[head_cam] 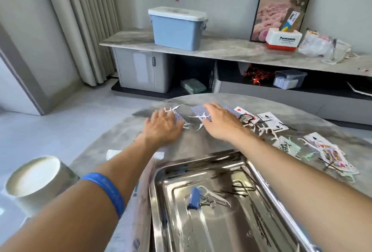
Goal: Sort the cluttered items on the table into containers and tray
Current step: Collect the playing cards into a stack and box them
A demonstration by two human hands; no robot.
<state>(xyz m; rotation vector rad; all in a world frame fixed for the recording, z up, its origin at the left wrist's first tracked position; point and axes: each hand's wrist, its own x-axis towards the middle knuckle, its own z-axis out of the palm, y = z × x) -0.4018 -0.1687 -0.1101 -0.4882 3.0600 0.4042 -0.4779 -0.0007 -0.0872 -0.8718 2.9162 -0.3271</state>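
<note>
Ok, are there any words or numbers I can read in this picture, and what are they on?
"Panasonic": on the white and red box on the shelf.
Smaller print beneath it: too blurred to read.
Playing cards on the table: a red heart shows, numbers too blurred.
Blue wristband: nothing readable.

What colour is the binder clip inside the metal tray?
Blue; the binder clip shows clearly in the head view.

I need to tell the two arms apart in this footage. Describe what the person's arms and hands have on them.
Both forearms are bare, with no sleeves in view. The left arm wears a blue band around the wrist area, with faint markings too blurred to read. The left hand and right hand show no gloves; no rings or watch can be made out. The right arm carries nothing.
</note>
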